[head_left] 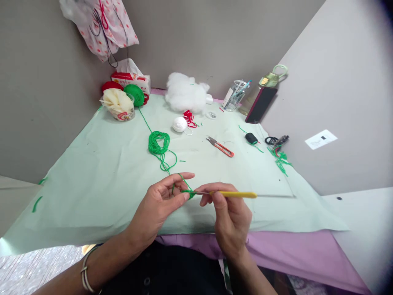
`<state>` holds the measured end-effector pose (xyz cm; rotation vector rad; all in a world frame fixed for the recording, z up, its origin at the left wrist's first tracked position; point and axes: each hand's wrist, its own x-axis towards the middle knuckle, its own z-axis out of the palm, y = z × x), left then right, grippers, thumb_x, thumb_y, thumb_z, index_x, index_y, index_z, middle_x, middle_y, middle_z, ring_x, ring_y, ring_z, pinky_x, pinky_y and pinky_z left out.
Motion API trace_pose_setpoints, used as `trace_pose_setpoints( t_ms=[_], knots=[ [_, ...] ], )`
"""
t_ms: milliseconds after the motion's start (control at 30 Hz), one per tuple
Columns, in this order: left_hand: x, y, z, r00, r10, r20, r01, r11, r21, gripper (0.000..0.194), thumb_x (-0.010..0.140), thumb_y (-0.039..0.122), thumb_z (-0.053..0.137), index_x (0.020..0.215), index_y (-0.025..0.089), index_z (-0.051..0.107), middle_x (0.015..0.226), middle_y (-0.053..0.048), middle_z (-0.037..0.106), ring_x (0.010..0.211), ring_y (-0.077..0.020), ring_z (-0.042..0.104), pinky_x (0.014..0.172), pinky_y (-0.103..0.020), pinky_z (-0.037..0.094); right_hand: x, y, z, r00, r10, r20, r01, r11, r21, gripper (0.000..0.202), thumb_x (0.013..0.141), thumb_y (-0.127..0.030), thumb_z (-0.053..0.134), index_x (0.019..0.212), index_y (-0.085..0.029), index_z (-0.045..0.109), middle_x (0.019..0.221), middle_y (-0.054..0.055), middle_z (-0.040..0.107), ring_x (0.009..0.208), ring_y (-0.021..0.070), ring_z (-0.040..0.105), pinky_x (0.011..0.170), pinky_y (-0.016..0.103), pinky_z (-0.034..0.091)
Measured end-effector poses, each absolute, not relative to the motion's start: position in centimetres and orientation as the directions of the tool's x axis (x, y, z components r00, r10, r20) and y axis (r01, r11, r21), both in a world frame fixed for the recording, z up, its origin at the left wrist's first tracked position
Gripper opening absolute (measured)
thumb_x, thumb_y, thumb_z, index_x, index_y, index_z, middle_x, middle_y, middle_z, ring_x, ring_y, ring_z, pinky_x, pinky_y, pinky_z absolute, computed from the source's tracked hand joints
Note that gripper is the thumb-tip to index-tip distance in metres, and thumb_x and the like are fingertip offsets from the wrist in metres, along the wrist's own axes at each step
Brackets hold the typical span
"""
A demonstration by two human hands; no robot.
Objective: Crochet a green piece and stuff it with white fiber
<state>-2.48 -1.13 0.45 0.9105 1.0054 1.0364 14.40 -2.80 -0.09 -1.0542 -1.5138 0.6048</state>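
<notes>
1. We see a small craft corner; whether in a home or a workshop, we cannot tell.
2. We notice plain walls (pixel 215 37) close around a cloth-covered tabletop (pixel 123 176).
3. We spot green yarn (pixel 152 144), white stuffing (pixel 186 96) and small scissors (pixel 217 144) there.

Dotted cloth (pixel 120 34) cut off above, stitches (pixel 192 195) too small to count

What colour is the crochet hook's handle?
Yellow; the handle shows best in the head view.
</notes>
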Motion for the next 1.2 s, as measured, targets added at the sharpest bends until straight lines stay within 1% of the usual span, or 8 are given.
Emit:
trace_pose_setpoints(
  t_ms=[167,267,400,500,667,867,1033,1200],
  knots=[
    [-2.0,-1.5,0.4,0.097,0.985,-0.141,-0.142,0.154,0.978,0.036,0.085,0.029,0.081,0.120,0.030,0.076,0.091,0.001,0.061,0.075,-0.0127,0.047,0.078,-0.026,0.041,14.0,-2.9,-1.6,-0.201,0.603,0.772,0.583,0.706,-0.401,0.031,0.098,-0.008,0.052,0.124,-0.020,0.065,0.099,0.009,0.076,0.081,0.0189,0.070,0.068,0.033,0.056],
    [-1.7,-1.4,0.5,0.181,0.953,-0.242,-0.320,0.289,0.902,0.049,0.082,0.030,0.084,0.129,0.027,0.072,0.086,0.002,0.062,0.072,-0.0114,0.046,0.075,-0.025,0.041,13.9,-2.6,-2.7,-0.216,0.537,0.816,0.653,0.700,-0.288,0.037,0.095,-0.008,0.059,0.128,-0.023,0.067,0.103,0.011,0.074,0.088,0.0207,0.070,0.068,0.033,0.057],
    [-2.0,-0.7,0.6,0.372,0.850,-0.372,-0.510,0.522,0.684,0.044,0.083,0.027,0.083,0.126,0.021,0.075,0.070,0.007,0.051,0.057,-0.0066,0.029,0.075,-0.024,0.042,14.0,-2.5,-2.0,0.019,0.707,0.707,0.464,0.620,-0.632,0.029,0.099,-0.011,0.055,0.115,-0.028,0.072,0.098,0.006,0.073,0.084,0.0196,0.069,0.069,0.034,0.058],
    [-2.2,-0.4,0.8,0.368,0.863,-0.347,-0.500,0.498,0.709,0.038,0.083,0.025,0.082,0.121,0.023,0.077,0.077,0.005,0.056,0.061,-0.0065,0.035,0.083,-0.025,0.043,14.0,-2.3,-0.5,0.178,0.837,0.518,0.145,0.498,-0.855,0.024,0.103,-0.015,0.051,0.101,-0.025,0.073,0.086,0.003,0.070,0.070,0.0151,0.064,0.063,0.031,0.055],
    [-1.6,-0.7,1.4,0.263,0.924,-0.277,-0.427,0.369,0.825,0.044,0.076,0.029,0.088,0.119,0.027,0.079,0.087,0.001,0.062,0.088,-0.0148,0.055,0.088,-0.027,0.043,13.7,-2.1,-0.3,0.077,0.834,0.546,0.221,0.520,-0.825,0.022,0.101,-0.014,0.056,0.104,-0.024,0.074,0.091,0.004,0.074,0.081,0.0178,0.068,0.069,0.033,0.058],
    [-1.4,-0.7,1.4,0.351,0.870,-0.346,-0.504,0.487,0.713,0.046,0.079,0.031,0.086,0.124,0.022,0.077,0.082,0.002,0.063,0.064,-0.0080,0.046,0.087,-0.029,0.046,13.8,-2.6,-1.5,-0.075,0.632,0.772,0.530,0.681,-0.506,0.041,0.094,-0.004,0.062,0.125,-0.029,0.073,0.110,0.009,0.072,0.092,0.0196,0.070,0.074,0.034,0.060],
    [-2.3,-0.3,1.7,0.432,0.832,-0.348,-0.570,0.551,0.609,0.031,0.081,0.024,0.083,0.111,0.018,0.082,0.076,0.004,0.056,0.057,-0.0043,0.034,0.099,-0.033,0.048,14.0,-1.8,-0.1,0.237,0.836,0.494,0.098,0.486,-0.869,0.019,0.101,-0.019,0.058,0.099,-0.024,0.076,0.086,0.004,0.070,0.069,0.0136,0.063,0.062,0.028,0.053],
    [-2.0,-0.4,2.1,0.398,0.870,-0.290,-0.515,0.474,0.714,0.028,0.078,0.025,0.084,0.105,0.019,0.080,0.093,-0.002,0.065,0.074,-0.0102,0.050,0.077,-0.024,0.045,13.5,-0.9,-0.2,0.198,0.939,0.281,-0.206,0.320,-0.925,0.019,0.096,-0.035,0.068,0.089,-0.020,0.078,0.079,0.003,0.070,0.061,0.0117,0.058,0.057,0.025,0.048]
  ],
)
